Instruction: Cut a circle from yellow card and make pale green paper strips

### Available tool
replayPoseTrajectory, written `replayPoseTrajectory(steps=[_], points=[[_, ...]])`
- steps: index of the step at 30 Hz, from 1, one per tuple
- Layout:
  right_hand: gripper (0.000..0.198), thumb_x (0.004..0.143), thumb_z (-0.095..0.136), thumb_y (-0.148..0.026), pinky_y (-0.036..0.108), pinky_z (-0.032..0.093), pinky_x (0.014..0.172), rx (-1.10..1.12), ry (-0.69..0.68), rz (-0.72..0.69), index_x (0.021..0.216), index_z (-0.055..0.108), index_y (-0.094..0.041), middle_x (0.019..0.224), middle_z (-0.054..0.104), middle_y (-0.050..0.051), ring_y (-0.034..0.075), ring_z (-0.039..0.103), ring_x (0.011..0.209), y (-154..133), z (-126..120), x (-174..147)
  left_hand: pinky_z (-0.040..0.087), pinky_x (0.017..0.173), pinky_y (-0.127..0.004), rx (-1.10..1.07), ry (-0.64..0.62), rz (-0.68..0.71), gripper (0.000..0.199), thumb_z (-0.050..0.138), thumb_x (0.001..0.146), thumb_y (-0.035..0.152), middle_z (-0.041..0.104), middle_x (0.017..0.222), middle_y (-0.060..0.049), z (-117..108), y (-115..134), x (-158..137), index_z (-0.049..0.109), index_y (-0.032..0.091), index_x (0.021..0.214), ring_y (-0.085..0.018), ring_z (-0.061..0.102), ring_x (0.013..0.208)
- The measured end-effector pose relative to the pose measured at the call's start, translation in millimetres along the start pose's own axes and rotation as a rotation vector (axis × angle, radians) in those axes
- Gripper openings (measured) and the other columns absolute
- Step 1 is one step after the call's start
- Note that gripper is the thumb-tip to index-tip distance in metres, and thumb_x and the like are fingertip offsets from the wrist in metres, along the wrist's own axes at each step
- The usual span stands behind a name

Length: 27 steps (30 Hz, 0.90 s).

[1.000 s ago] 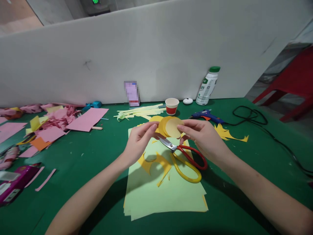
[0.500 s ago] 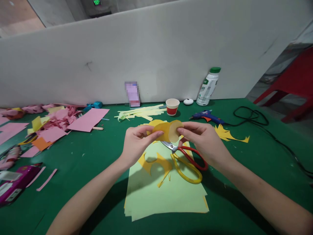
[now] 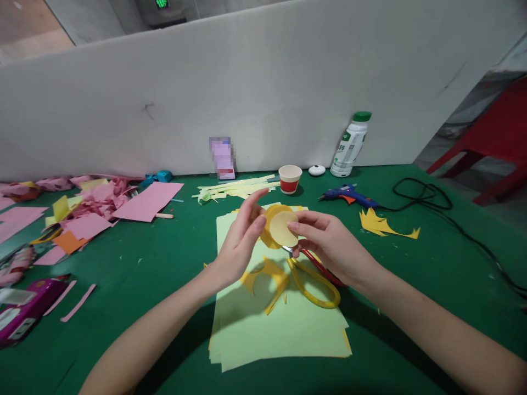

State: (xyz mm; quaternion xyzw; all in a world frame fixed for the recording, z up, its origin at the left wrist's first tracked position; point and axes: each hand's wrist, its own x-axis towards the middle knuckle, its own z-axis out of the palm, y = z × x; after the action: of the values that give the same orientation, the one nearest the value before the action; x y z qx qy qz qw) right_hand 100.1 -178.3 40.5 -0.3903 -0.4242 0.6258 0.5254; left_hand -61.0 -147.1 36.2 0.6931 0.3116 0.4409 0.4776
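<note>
Over the pale green sheets (image 3: 280, 336), yellow discs (image 3: 281, 229) are pinched by one rim

By the right hand (image 3: 326, 240), the overlapping discs are gripped at their right side between thumb and fingers, a paler one in front; presumably the layers are thus kept from sliding while most of the face is left uncovered. The left hand (image 3: 237, 246) is opened out at the opposite rim, thumb and fingers spread; whether the paper is touched by it cannot be told. Underneath, the scissors (image 3: 316, 302) are laid with their handles angled nearward, seemingly for easy reach, and are partly hidden by the right hand. Beside them, cut yellow scraps (image 3: 279, 272) are strewn. Farther back, the bottle (image 3: 349, 147) is tilted, apparently propped by the white panel (image 3: 263, 99).
</note>
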Motion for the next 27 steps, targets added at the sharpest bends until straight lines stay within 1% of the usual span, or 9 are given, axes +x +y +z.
replayPoseTrajectory(steps=[4,9,13,17,20,22,23,25,27], points=[[0.011,0.073,0.064,-0.026,0.016,0.044,0.043,0.069,-0.051,0.087,0.078,0.06,-0.018,0.064,0.054,-0.006,0.004,0.052,0.048,5.5,9.2,-5.4,0.048,0.076,-0.031,-0.13,-0.127,0.023,0.038,0.045,0.08,0.053,0.047,0.12,-0.004,6.5,-6.8,-2.1,0.052,0.03,0.11,-0.026,0.046,0.11],[0.015,0.077,0.06,-0.03,0.015,0.031,0.035,0.168,-0.129,0.188,0.078,0.053,-0.016,0.051,0.049,-0.007,0.003,0.041,0.038,7.9,16.6,-11.4,0.042,0.092,-0.041,-0.311,-0.253,0.208,0.043,0.057,0.075,0.048,0.047,0.122,-0.006,14.9,-12.5,-5.6,0.043,0.029,0.11,-0.025,0.044,0.116],[0.013,0.078,0.059,-0.027,0.013,0.029,0.036,0.226,-0.117,0.196,0.077,0.05,-0.017,0.05,0.047,-0.008,0.002,0.04,0.039,5.2,15.7,-12.6,0.035,0.099,-0.043,-0.226,-0.232,0.316,0.059,0.069,0.066,0.04,0.047,0.122,-0.007,15.6,-15.1,-5.5,0.038,0.028,0.114,-0.025,0.043,0.117],[0.013,0.077,0.058,-0.028,0.014,0.034,0.039,0.156,-0.137,0.204,0.078,0.051,-0.017,0.057,0.048,-0.007,0.003,0.043,0.044,1.9,11.7,-9.8,0.039,0.096,-0.038,-0.109,-0.172,0.244,0.045,0.068,0.071,0.026,0.051,0.117,-0.006,12.5,-16.5,-2.2,0.044,0.026,0.109,-0.021,0.048,0.111],[0.014,0.079,0.053,-0.032,0.017,0.036,0.043,-0.159,-0.003,0.102,0.081,0.051,-0.017,0.061,0.047,-0.006,0.004,0.043,0.045,-1.7,-1.9,0.1,0.031,0.102,-0.036,-0.099,-0.144,0.238,0.053,0.067,0.072,0.031,0.044,0.126,-0.007,9.0,-19.5,4.2,0.039,0.026,0.116,-0.021,0.04,0.119],[0.014,0.081,0.049,-0.032,0.019,0.038,0.045,-0.474,0.145,0.001,0.081,0.051,-0.018,0.063,0.048,-0.006,0.005,0.044,0.047,-3.0,-18.9,11.6,0.029,0.103,-0.035,-0.084,-0.078,0.174,0.041,0.053,0.081,0.036,0.042,0.128,-0.007,5.9,-22.3,9.8,0.037,0.024,0.117,-0.019,0.04,0.12],[0.011,0.081,0.05,-0.028,0.019,0.037,0.045,-0.541,0.188,-0.019,0.079,0.051,-0.018,0.062,0.046,-0.006,0.005,0.045,0.048,-2.6,-28.9,18.6,0.031,0.101,-0.034,-0.057,-0.047,0.102,0.032,0.045,0.086,0.036,0.043,0.127,-0.007,3.9,-24.1,12.7,0.039,0.023,0.115,-0.018,0.043,0.117],[0.009,0.078,0.056,-0.021,0.02,0.037,0.046,-0.69,0.243,0.006,0.071,0.052,-0.016,0.056,0.045,-0.006,0.007,0.044,0.048,0.8,-48.7,34.4,0.037,0.095,-0.033,0.028,-0.02,-0.059,0.023,0.036,0.088,0.031,0.049,0.117,-0.006,-0.5,-28.6,18.5,0.044,0.021,0.107,-0.016,0.05,0.108],[0.011,0.08,0.055,-0.023,0.024,0.044,0.054,-0.8,0.255,0.071,0.078,0.057,-0.013,0.069,0.055,-0.002,0.01,0.052,0.058,7.0,-63.6,51.8,0.04,0.091,-0.031,0.111,-0.04,-0.164,0.018,0.04,0.084,0.025,0.054,0.107,-0.005,-5.3,-34.9,23.7,0.048,0.019,0.099,-0.016,0.053,0.101]])
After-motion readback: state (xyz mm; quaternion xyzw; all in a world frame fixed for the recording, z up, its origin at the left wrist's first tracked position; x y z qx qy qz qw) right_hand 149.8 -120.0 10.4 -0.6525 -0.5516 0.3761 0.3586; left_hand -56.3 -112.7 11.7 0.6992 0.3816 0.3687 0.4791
